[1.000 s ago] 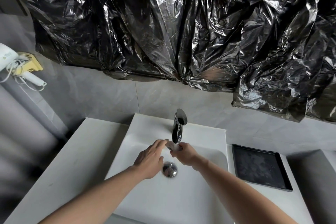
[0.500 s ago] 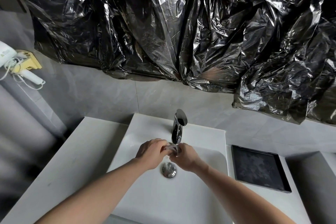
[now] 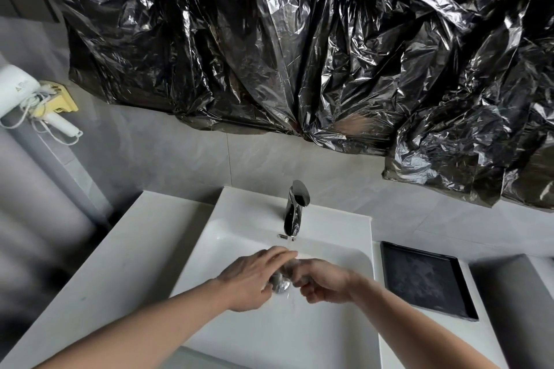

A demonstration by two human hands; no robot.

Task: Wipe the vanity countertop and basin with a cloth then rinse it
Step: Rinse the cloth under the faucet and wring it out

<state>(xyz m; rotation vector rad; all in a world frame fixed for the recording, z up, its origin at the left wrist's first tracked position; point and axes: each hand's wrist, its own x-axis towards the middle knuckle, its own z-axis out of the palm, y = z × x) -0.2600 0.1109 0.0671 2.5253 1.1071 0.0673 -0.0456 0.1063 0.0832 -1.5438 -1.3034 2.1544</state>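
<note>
While water runs from the tap (image 3: 293, 210) into the white basin (image 3: 239, 246), both hands meet over the drain plug (image 3: 281, 286). The left hand (image 3: 254, 278) lies flat, palm down, fingers stretched toward the stream. The right hand (image 3: 322, 281) is loosely curled; whether it holds anything I cannot tell, and no cloth can be made out. A black tray (image 3: 425, 278) sits on the bench (image 3: 99, 272) right of the basin. Crumpled black plastic (image 3: 299, 54) covers the wall above.

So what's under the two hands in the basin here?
Under the left hand and right hand, part of the chrome drain stopper shows on the white basin floor. The rest is covered, and no cloth is clearly visible between them.
</note>
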